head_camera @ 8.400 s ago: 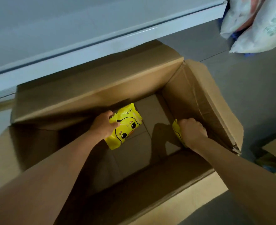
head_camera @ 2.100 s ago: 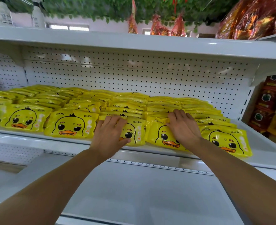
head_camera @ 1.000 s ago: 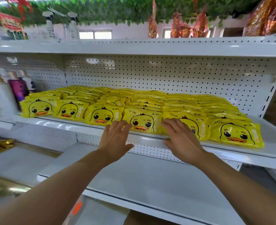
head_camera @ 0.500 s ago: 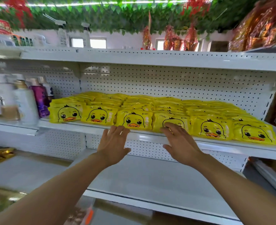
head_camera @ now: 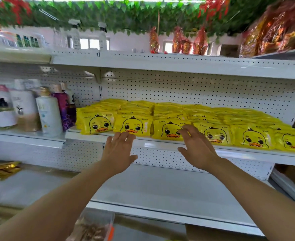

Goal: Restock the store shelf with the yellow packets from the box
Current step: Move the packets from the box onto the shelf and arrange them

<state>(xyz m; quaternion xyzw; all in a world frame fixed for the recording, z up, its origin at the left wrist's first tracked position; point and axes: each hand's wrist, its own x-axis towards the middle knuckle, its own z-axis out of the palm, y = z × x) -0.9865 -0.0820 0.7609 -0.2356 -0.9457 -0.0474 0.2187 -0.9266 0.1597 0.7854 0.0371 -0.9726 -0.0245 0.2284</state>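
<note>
Two bare arms reach forward toward a white store shelf (head_camera: 160, 145). The left hand (head_camera: 119, 151) is spread flat, fingers straight and slightly apart, holding nothing; its fingertips (head_camera: 125, 135) lie at the shelf's front lip, though contact cannot be confirmed. The right hand (head_camera: 197, 149) is likewise opened out with relaxed, splayed fingers and grips nothing; its fingertips overlap the lower edge of a packet in this view.

The yellow packets (head_camera: 178, 119), each printed with a cartoon duck face, cover the shelf in overlapping rows, running from its left end to its right end and back to the perforated white back panel (head_camera: 195, 91). The front row sits just above and beyond both hands.

To the left of the shelf, a neighbouring shelf carries bottles (head_camera: 47, 112) of toiletries, white and purple. Below the shelf is a lower white shelf (head_camera: 160, 186). Above it, an upper shelf (head_camera: 178, 64) carries red and gold wrapped goods (head_camera: 273, 30) at its right. Green artificial leaves (head_camera: 125, 13) hang across the ceiling.
</note>
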